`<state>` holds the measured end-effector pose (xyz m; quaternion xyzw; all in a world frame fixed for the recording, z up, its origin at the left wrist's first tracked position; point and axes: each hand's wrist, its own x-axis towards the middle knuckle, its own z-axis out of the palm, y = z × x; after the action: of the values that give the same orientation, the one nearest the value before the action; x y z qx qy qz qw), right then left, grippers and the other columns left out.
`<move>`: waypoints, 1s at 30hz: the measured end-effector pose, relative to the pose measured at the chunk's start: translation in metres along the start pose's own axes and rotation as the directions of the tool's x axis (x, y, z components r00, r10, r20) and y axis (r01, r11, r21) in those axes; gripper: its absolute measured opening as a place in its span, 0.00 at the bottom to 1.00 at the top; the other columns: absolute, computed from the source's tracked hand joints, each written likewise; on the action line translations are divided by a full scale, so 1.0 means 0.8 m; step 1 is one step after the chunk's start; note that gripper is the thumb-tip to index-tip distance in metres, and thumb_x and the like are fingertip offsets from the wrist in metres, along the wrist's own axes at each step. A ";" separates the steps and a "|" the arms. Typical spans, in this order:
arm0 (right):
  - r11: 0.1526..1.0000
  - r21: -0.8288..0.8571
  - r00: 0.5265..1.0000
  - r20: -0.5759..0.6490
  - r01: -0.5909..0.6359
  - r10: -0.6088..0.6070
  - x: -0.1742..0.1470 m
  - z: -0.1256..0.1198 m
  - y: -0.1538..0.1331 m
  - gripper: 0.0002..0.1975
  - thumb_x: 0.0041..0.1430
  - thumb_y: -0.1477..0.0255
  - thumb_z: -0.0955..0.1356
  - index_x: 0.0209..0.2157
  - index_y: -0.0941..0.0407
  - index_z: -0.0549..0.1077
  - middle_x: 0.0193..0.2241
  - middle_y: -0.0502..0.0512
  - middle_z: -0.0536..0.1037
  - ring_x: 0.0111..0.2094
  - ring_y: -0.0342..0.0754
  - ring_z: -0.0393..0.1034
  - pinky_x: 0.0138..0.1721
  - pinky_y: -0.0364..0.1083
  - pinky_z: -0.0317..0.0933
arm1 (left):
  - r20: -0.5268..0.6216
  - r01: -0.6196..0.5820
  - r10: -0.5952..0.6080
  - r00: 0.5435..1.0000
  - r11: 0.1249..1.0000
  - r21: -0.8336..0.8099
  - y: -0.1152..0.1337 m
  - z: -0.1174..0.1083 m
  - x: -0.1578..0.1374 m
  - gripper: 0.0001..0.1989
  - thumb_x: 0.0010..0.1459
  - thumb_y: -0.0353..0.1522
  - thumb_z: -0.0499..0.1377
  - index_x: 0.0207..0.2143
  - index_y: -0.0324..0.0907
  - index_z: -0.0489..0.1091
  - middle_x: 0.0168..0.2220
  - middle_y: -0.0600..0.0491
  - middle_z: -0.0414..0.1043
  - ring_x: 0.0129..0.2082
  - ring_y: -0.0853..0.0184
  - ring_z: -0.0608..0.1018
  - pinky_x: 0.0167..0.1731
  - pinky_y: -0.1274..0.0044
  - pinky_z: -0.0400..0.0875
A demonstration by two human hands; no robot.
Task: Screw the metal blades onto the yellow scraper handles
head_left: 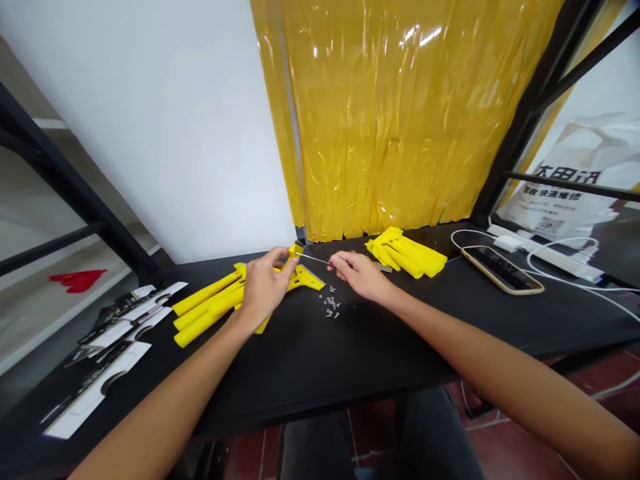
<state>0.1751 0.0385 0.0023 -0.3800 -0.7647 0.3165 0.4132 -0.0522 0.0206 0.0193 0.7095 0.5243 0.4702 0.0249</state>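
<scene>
While the left hand (pixel 267 280) closes its fingers around a yellow plastic tool (pixel 296 249) near the rear edge of the black tabletop (pixel 300 373), the right hand (pixel 357 272) pinches a thin silver metal shaft (pixel 313 258) directed at it, loose small silver metal screws and nuts (pixel 331 304) lying nearer the front edge.

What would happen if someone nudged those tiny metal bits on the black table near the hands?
The metal bits would probably scatter easily, since they lie loose on the table. Being so small, they may be fiddly to pinch up singly. Their silvery look suggests they're likely hard and stiff.
</scene>
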 end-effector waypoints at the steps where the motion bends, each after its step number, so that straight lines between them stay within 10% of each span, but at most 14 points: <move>1: 1.000 0.007 1.000 -0.019 0.008 -0.008 0.000 0.001 0.001 0.17 0.69 0.59 0.61 0.36 0.56 0.72 0.26 0.48 0.72 0.28 0.44 0.66 0.32 0.44 0.58 | -0.004 0.003 -0.003 1.000 1.000 -0.010 0.001 0.000 0.000 0.10 0.59 0.41 0.62 0.38 0.44 0.75 0.38 0.51 0.81 0.31 0.64 0.82 0.30 0.76 0.72; 11: 0.992 0.123 0.990 0.142 -0.031 0.014 -0.002 0.001 -0.005 0.22 0.70 0.55 0.58 0.35 0.56 0.73 0.21 0.46 0.64 0.22 0.42 0.59 0.25 0.42 0.54 | -0.059 0.009 -0.011 0.998 0.999 -0.040 0.007 -0.004 0.002 0.09 0.60 0.40 0.62 0.38 0.45 0.75 0.37 0.53 0.80 0.30 0.65 0.81 0.28 0.78 0.71; 30: 0.990 0.135 0.999 -0.016 -0.029 0.031 -0.003 0.003 0.001 0.18 0.64 0.51 0.65 0.37 0.53 0.65 0.24 0.44 0.65 0.21 0.41 0.58 0.24 0.42 0.55 | -0.116 0.031 -0.030 0.993 1.000 0.002 0.004 0.000 0.000 0.11 0.58 0.41 0.62 0.35 0.44 0.77 0.30 0.51 0.81 0.30 0.62 0.81 0.31 0.74 0.73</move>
<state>0.1741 0.0367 0.0001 -0.3655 -0.7319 0.3701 0.4402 -0.0496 0.0189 0.0208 0.6731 0.5365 0.5090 0.0004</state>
